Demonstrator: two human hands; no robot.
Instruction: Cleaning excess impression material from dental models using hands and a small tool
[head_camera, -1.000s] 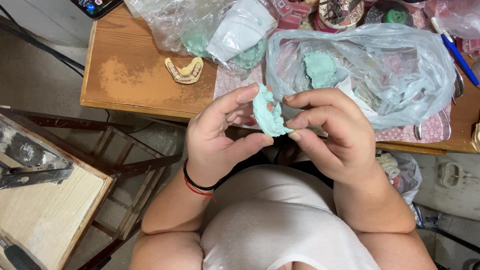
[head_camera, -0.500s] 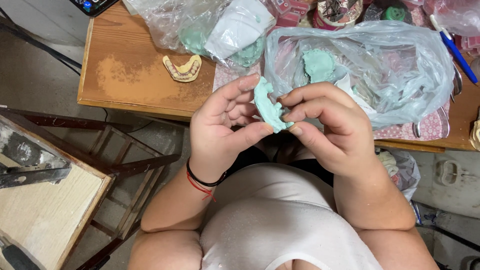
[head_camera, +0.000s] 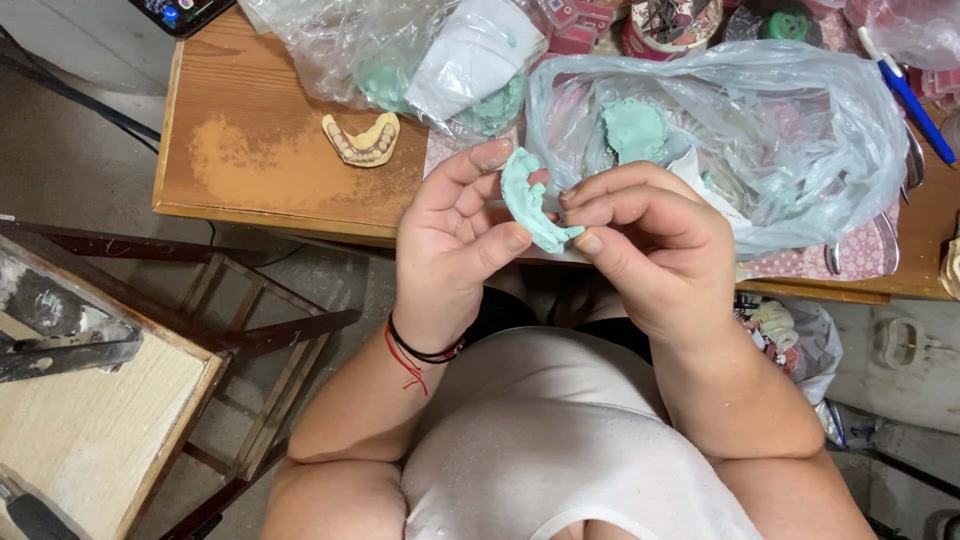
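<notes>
Both hands are holding a pale green dental cast (head_camera: 528, 203) up in front of the chest, just short of the near edge of the wooden table (head_camera: 250, 150). The cast is a curved, arch-shaped piece with a chalky, matt surface, lumpy along its ridge and rough at the broken-looking ends; it is standing almost on edge, its upper tip pointing toward twelve o'clock and its lower tip curling toward four o'clock.

The left hand (head_camera: 455, 250) is sitting at nine o'clock of the cast, its fingers narrowly curled around it: the forefinger is pressing at the top and the thumb is propping the lower end. The right hand (head_camera: 650, 250) is lying at three o'clock of it, fingers bent close together, with the fingertips (head_camera: 590, 242) touching the lower tip and the middle of the arch. Black and red bands (head_camera: 420, 352) are circling the left wrist.

At one o'clock of the cast, a clear plastic bag (head_camera: 800, 150) is resting on the table with another green cast (head_camera: 633, 128) showing through it. At eleven o'clock, a yellowish set of model teeth (head_camera: 362, 138) is lying on the bare wood, well apart from the hands. A second crumpled bag (head_camera: 400, 50) is sitting beyond it, near twelve o'clock, and a blue pen (head_camera: 905, 95) is lying at two o'clock.
</notes>
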